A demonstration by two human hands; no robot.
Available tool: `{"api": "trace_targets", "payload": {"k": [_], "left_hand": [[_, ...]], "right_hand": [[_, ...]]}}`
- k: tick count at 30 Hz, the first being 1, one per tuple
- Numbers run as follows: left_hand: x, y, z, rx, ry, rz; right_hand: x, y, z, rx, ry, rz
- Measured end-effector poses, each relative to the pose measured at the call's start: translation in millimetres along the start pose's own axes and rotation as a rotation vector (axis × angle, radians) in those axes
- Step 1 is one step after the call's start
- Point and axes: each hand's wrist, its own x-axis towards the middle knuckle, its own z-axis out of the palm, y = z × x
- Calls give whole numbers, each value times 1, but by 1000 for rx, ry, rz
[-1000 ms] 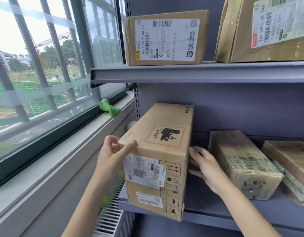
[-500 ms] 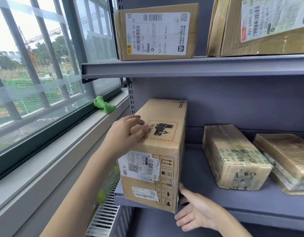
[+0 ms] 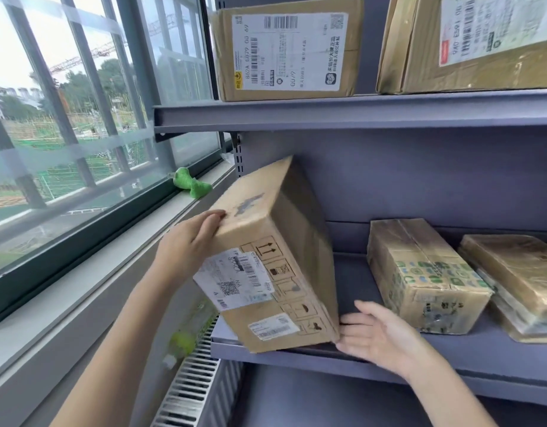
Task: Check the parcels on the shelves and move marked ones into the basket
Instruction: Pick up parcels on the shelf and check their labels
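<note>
We have both hands on the tall cardboard parcel at the left end of the lower shelf. The parcel is tilted, its top leaning to the left toward the window, and its lower edge rests on the front lip of the shelf. Our left hand lies against the parcel's upper left side, fingers curled over the top edge so that the fingertips sit on the top face beside a dark printed mark. Our right hand is low at the parcel's bottom right corner, fingers stretched out nearly straight and slightly spread, their tips touching the corner where the box meets the shelf; it grips nothing. The front face we see carries a white shipping label with a barcode and a QR code, a smaller label below it, and a column of printed handling symbols.

To the right on the same shelf lies a taped parcel with green printing, well apart from the tilted one, and just beside it a brown wrapped parcel at the frame's edge. On the upper shelf stand a carton with a large white label and a bigger carton to its right. On the window sill to the left sits a small green object. Below the sill a white radiator grille shows.
</note>
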Motion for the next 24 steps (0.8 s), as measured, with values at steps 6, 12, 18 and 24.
{"api": "trace_targets", "payload": {"k": [6, 12, 18, 24], "left_hand": [[-36, -27, 11, -430, 65, -187], [-73, -39, 40, -723, 77, -401], [-72, -44, 57, -1012, 7, -409], [-64, -48, 63, -986, -33, -381]], "right_hand": [[-18, -33, 15, -85, 181, -405], [-21, -33, 32, -208, 270, -672], [-16, -15, 31, -446, 288, -711], [-14, -12, 30, -655, 359, -836]]}}
